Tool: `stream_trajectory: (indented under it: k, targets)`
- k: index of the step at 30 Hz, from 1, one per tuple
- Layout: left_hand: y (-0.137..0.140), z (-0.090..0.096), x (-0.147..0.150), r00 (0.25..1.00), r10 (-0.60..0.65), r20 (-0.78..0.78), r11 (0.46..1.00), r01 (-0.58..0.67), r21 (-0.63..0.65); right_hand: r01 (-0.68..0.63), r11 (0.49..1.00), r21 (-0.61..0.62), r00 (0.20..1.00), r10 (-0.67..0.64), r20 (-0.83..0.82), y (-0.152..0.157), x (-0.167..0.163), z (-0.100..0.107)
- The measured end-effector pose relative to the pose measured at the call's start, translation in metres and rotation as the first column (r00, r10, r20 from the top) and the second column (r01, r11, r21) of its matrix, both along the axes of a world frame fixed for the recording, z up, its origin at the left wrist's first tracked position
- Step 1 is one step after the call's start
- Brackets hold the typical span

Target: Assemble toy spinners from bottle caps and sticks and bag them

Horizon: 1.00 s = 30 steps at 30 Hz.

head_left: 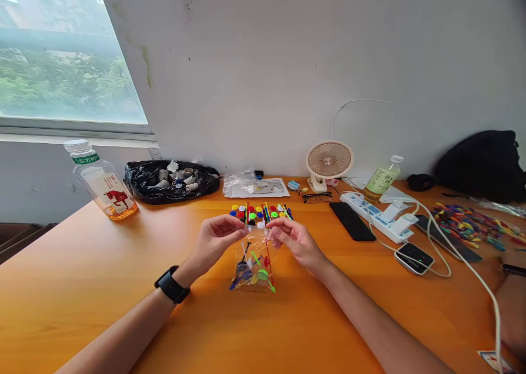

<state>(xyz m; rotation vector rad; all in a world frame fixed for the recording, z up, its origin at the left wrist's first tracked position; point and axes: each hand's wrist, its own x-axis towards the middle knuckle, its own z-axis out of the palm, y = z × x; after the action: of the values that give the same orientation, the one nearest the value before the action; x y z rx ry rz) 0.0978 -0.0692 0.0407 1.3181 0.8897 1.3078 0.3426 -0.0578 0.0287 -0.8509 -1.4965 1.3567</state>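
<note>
A clear plastic bag hangs between my two hands over the wooden table. Inside it lie small coloured plastic parts, round discs and thin sticks in blue, green, red, white and black. My left hand, with a black watch on the wrist, pinches the bag's upper left corner. At the upper right corner, my right hand pinches the bag between thumb and fingers. Just behind the hands, coloured discs and sticks are laid out in rows, partly hidden by my fingers and the bag.
To the left stand a large tea bottle and a black bag of rubbish. A fan, glasses, phone, power strip and cables occupy the right. Farther right lies a coloured pile beside another person's arm.
</note>
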Motion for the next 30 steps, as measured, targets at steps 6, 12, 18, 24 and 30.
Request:
stream_trajectory:
  k: [6, 12, 18, 24, 30]
  targets:
    - [0.000, -0.002, 0.003, 1.000, -0.002, 0.006, 1.000, 0.002, 0.006, 0.062, 0.995, 0.075, 0.996, -0.067, 0.064, -0.004, -0.001, 0.002]
    - [-0.003, -0.001, 0.004, 1.000, 0.011, -0.021, 1.000, -0.011, -0.012, 0.066, 0.994, 0.089, 0.996, -0.072, 0.060, -0.006, -0.004, 0.005]
    - [-0.001, 0.002, 0.002, 0.995, -0.051, -0.082, 0.997, 0.046, -0.055, 0.074, 0.994, 0.076, 0.996, -0.077, 0.040, -0.007, -0.006, 0.006]
    - [0.003, -0.004, 0.000, 0.993, -0.089, -0.080, 0.994, 0.084, -0.066, 0.082, 0.996, 0.025, 0.996, -0.083, 0.018, -0.005, -0.005, 0.002]
    - [0.008, -0.004, -0.006, 0.987, -0.110, -0.115, 0.994, 0.108, -0.029, 0.119, 0.993, 0.016, 0.993, -0.119, -0.015, -0.002, -0.004, -0.001]
